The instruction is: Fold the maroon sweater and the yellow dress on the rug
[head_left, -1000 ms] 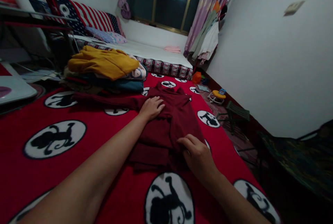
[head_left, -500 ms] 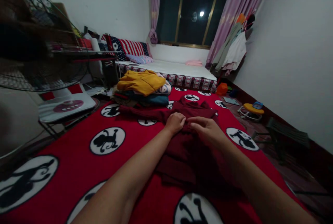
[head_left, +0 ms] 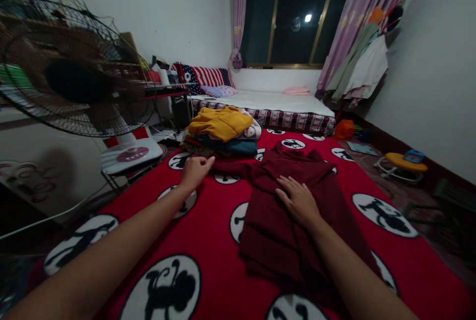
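Your left hand (head_left: 194, 171) is stretched out toward the far left of the red blanket (head_left: 111, 221), fingers curled and pinched on the end of the dark red garment's sleeve (head_left: 232, 166), which runs flat across the blanket from the body of the garment to your fingertips. Your right hand (head_left: 297, 201) lies open, palm down, fingers spread, pressing on the middle of the dark red garment (head_left: 290, 221); it grips nothing, only weighs the cloth down. The garment sits in the middle of the blanket, partly folded, its near part doubled into thicker layers toward the blanket's near edge, its collar end pointing to the far edge.

Just past your left hand, at the blanket's far left, sits a pile of clothes (head_left: 223, 134) topped by a yellow garment. It lies very near the sleeve end, so a wide swing of that hand could catch the pile and pull it out of shape. The pinch on the sleeve looks light, judged from how little cloth is in the fingers; it could slip free if you draw it quickly. If your right palm lifts or slides while the sleeve is pulled, the folded layers beneath may shift and the near fold come undone.

A standing fan (head_left: 74, 67) is off the blanket's left edge, with a cord trailing on the floor near your left forearm; a broad elbow movement could snag it
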The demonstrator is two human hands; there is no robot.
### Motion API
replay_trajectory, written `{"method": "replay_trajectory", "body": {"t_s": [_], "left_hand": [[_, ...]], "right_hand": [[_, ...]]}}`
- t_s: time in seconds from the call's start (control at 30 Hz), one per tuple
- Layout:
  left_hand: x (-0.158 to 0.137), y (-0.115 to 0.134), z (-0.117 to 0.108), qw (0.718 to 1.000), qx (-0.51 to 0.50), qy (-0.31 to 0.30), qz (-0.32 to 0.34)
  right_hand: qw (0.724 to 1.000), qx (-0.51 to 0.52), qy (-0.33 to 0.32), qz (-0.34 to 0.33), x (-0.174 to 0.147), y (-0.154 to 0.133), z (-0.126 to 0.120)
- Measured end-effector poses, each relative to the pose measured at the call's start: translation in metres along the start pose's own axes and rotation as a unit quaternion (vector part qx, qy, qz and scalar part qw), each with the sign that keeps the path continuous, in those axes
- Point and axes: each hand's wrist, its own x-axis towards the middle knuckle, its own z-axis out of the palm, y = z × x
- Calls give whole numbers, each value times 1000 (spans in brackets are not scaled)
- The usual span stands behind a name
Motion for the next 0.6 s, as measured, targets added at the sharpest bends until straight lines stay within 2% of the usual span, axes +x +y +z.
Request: {"method": "replay_trajectory", "body": {"t_s": [0.07, 0.17, 0.3, 0.4, 0.5, 0.57, 0.6], "left_hand": [[18, -19, -10, 997, -1, -24, -79], [31, -36, -10, 986, -34, -51, -152], [30, -43, 2, 972, -93, -21, -214], [29, -37, 7, 961, -158, 45, -223], [35, -19, 2, 944, -231, 116, -203], [43, -1, -6, 912, -339, 140, -186], [48, 8, -11, 885, -408, 137, -176]], "right_hand": [[1000, 5, 4, 2, 0, -1, 0], [1000, 17, 5, 3, -1, -1, 0], [999, 31, 10, 0, -4, 0, -2], [998, 58, 20, -5, -5, 0, -4], [986, 132, 97, 9, -5, -1, -7], [970, 177, 162, 28, -5, -3, -9], [967, 187, 171, 36, -5, -4, -9]]}}
